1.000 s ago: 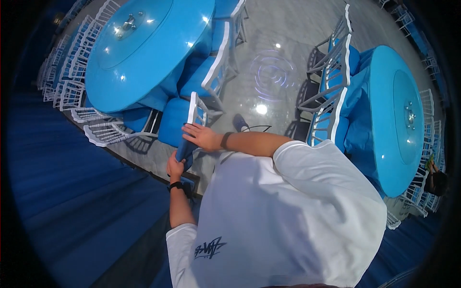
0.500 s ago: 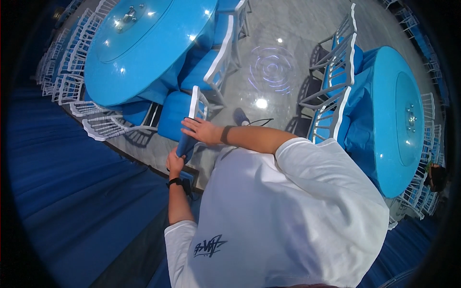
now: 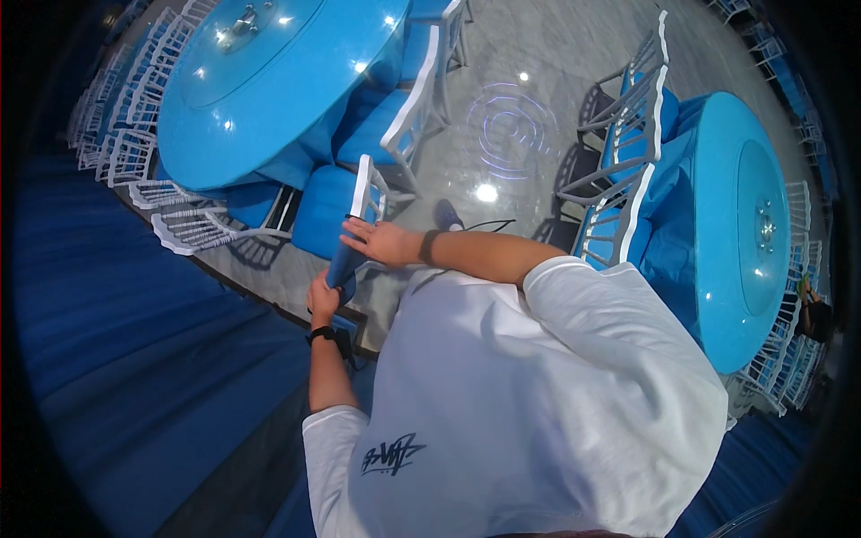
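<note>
Blue bundle (image 3: 343,264), apparently fabric, held slantwise between two hands in front of the body, near a blue-seated white chair (image 3: 325,208); contact with it unclear. Left hand (image 3: 322,296) at the lower end, with fingers clamped on it. Right hand (image 3: 386,242) laid over the upper end, fingers extended and slightly apart; unclear whether gripping or only resting. Beyond, at upper left, a round blue table (image 3: 242,134) beside glossy grey floor (image 3: 507,54); at right, another blue table (image 3: 717,224).
</note>
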A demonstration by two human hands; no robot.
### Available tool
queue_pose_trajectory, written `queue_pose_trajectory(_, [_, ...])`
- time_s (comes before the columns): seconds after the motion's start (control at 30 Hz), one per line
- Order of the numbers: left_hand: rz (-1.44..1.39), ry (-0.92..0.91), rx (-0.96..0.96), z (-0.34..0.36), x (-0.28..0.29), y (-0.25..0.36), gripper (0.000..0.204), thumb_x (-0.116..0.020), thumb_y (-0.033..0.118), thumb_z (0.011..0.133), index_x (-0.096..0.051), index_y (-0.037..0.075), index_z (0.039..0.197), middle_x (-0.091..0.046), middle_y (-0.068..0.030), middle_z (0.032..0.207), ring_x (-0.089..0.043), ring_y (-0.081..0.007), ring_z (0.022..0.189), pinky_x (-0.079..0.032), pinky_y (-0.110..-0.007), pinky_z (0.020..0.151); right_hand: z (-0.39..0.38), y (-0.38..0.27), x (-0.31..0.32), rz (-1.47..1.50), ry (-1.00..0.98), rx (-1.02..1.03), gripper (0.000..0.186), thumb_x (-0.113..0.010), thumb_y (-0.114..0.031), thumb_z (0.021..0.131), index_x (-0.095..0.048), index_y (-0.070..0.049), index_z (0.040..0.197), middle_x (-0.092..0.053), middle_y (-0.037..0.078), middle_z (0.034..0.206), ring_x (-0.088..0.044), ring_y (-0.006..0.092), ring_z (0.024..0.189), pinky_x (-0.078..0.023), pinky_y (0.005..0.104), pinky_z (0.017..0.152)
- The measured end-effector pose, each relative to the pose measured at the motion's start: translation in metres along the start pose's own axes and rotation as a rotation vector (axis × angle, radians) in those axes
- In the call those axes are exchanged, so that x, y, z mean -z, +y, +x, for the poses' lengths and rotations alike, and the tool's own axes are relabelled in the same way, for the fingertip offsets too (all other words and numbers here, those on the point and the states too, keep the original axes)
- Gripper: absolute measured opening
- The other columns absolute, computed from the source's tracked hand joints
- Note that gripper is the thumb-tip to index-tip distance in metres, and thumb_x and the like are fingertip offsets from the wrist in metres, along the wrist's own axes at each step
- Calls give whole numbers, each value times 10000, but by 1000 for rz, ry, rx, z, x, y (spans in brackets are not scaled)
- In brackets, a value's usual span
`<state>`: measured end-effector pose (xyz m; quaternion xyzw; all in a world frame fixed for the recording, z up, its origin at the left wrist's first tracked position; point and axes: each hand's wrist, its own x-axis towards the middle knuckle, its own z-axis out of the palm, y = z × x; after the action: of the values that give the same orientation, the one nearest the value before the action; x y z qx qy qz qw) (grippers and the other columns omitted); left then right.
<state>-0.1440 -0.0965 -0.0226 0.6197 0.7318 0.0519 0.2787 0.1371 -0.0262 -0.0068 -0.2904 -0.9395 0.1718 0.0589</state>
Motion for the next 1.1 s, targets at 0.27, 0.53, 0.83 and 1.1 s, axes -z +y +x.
queue_pose_trajectory(0.27, [-27,22,-92,1,0,-11,626,-549,-8,741,-700,178,1319,-736,-201,1177,-661,-444,1141,-523,-491,949,-1,-8,-5,12,164,38,617,-585,-157,932,-478,58,1500,-539,344,1471,-670,400,1220,-586,457,946])
queue_pose_trajectory(0.53, [49,46,105,-17,14,22,497,-652,106,792,-733,251,1260,-752,-138,1166,-681,-391,1125,-546,-486,936,-22,0,27,75,137,32,670,-673,-102,833,-492,65,1456,-634,179,1337,-596,340,1269,-467,441,1052])
queue_pose_trajectory(0.83, [110,89,239,-12,6,14,337,-677,146,770,-802,256,1063,-770,-154,989,-715,-418,969,-564,-513,830,13,-12,18,20,203,259,769,-669,-31,780,-454,24,1517,-466,234,1555,-382,382,1511,-279,476,1279])
queue_pose_trajectory(1.1, [90,116,151,-13,-7,-3,278,-712,189,770,-805,226,1030,-770,-149,982,-726,-396,965,-579,-497,847,81,-23,-28,-152,-31,259,279,-643,-107,856,-617,-9,1116,-700,173,1108,-662,315,1139,-496,446,980])
